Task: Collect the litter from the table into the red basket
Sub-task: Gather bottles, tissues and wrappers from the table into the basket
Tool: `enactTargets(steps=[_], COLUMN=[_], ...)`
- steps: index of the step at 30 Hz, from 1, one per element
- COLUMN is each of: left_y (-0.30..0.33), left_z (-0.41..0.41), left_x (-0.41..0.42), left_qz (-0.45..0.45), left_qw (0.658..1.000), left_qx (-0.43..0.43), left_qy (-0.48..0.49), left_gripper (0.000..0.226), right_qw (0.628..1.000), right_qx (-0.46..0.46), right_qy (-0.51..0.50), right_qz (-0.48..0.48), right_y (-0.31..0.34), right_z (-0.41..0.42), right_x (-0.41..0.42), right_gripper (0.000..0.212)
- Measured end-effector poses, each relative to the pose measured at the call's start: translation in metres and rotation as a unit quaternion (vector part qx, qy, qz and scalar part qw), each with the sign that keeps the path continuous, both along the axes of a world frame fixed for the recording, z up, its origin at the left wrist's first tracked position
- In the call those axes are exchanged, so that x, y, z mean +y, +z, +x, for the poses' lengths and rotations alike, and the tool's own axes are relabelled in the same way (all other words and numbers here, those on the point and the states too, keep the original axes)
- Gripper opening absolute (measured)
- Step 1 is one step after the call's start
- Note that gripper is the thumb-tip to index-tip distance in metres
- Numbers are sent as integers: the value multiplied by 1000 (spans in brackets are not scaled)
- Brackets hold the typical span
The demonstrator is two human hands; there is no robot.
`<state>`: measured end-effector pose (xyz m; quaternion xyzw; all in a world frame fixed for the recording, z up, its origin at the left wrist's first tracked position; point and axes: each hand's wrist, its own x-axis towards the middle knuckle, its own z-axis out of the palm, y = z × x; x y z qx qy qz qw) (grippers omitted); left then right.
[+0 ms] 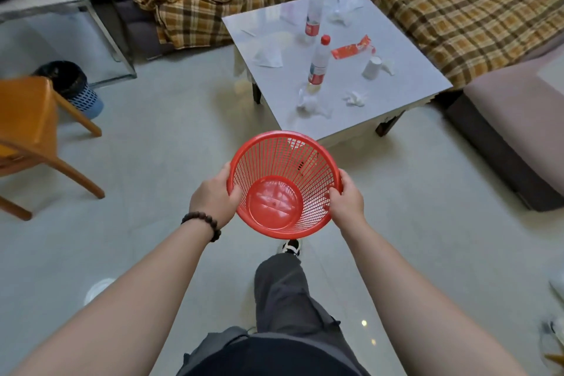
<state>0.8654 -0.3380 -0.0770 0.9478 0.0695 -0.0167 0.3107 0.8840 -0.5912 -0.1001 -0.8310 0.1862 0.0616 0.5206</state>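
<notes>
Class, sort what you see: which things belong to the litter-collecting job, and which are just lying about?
Job: red basket, both hands, two plastic bottles, red wrapper, paper cup, crumpled tissues.

Lying about: wooden chair, blue bin, plaid sofa cover.

Red basket [285, 185] held empty (litter [354, 98] on table [406, 70]).

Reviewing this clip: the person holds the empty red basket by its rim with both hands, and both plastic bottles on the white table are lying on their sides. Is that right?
Not quite. In the head view both bottles stand upright on the table, red caps on top. The rest holds: the left hand and right hand grip the rim of the empty red basket.
</notes>
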Motion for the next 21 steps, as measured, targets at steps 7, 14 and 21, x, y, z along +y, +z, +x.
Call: enactTargets(steps=[7,14,21], left_y=[7,5,-4], left_z=[115,193,250], left_x=[-1,-10,5], left_qz=[37,29,-25], left_qw=[998,998,994], left_qx=[18,-4,25], left_qy=[39,60,99], left_gripper=[33,18,41], right_qw=[998,996,994], right_qx=[1,29,53], right_qy=[47,75,87], right_qz=[35,37,39], right_y=[-7,-15,-32], right_z=[130,224,279], right_x=[-2,0,25], right_gripper=[42,43,43])
